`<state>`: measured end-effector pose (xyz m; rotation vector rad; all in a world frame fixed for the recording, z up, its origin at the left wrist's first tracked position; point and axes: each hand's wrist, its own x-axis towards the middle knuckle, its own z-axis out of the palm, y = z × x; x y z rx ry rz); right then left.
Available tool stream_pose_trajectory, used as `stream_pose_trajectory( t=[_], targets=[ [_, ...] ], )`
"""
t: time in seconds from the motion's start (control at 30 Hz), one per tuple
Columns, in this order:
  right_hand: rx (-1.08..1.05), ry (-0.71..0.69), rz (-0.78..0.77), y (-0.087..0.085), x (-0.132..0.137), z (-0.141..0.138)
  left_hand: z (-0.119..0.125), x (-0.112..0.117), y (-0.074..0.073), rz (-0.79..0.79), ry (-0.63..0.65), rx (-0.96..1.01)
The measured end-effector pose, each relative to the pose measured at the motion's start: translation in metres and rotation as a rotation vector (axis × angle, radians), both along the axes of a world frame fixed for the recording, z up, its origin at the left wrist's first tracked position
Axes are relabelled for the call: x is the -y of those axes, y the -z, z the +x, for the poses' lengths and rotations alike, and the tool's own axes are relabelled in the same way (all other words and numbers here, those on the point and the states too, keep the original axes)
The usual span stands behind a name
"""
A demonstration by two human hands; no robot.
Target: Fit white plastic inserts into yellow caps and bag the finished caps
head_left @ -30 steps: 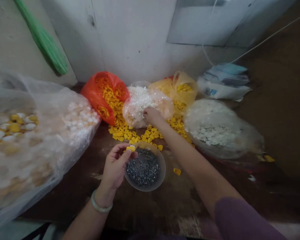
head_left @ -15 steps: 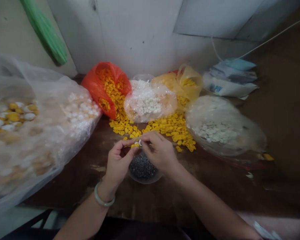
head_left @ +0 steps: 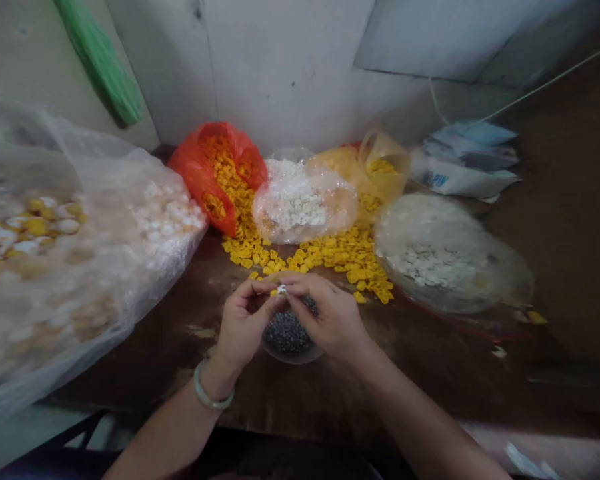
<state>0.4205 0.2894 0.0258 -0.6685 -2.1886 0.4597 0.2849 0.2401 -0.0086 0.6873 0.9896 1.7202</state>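
Note:
My left hand (head_left: 247, 320) pinches a small yellow plastic piece (head_left: 274, 293), mostly covered by the fingers. Against it, my right hand (head_left: 327, 313) pinches a small white piece (head_left: 281, 289). The fingertips of both hands meet, and I cannot tell whether the two pieces are joined. Below them stands a round bowl (head_left: 295, 358) filled with small dark, shiny bits (head_left: 287, 330), partly hidden by the hands. Just beyond the fingers, loose yellow plastic pieces (head_left: 330, 250) lie heaped on the dark table (head_left: 300, 400).
A large clear bag (head_left: 105, 220) of white and yellow pieces fills the left. Behind the heap are a red bag (head_left: 185, 163), a clear bag of white pieces (head_left: 300, 207) and a yellowish bag (head_left: 385, 180). Another clear bag (head_left: 440, 260) and a stack of packets (head_left: 465, 163) are at right.
The view has shifted slightly. My fingertips have closed in around the small pieces, so less of the yellow one shows; both hands stay above the bowl.

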Motion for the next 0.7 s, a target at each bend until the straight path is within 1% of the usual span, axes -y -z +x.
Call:
stream_pose_trajectory(
  t=[0.07,0.17,0.27,0.37,0.47,0.6,0.7],
  targets=[
    [-0.015,-0.078,-0.027,-0.004,-0.001,0.004,-0.001,0.001,-0.002,-0.004,0.015,0.02],
    [-0.001,-0.19,-0.096,-0.009,-0.006,0.008,-0.002,0.003,-0.003,-0.028,0.08,0.056],
    [0.021,-0.227,-0.166,-0.012,-0.009,0.011,-0.003,0.004,-0.001,-0.05,0.123,0.064],
    [0.064,-0.204,-0.191,-0.013,-0.009,0.01,-0.003,0.004,0.0,-0.055,0.11,0.052],
    [0.071,-0.126,-0.171,-0.009,-0.005,0.008,-0.003,0.003,0.0,-0.063,0.074,0.041],
    [0.012,-0.042,-0.108,-0.001,0.0,0.003,-0.003,0.003,0.001,-0.061,0.029,0.023],
    [-0.037,-0.007,-0.109,0.004,0.002,-0.001,-0.006,0.003,0.004,-0.083,0.054,0.036]
  ],
)
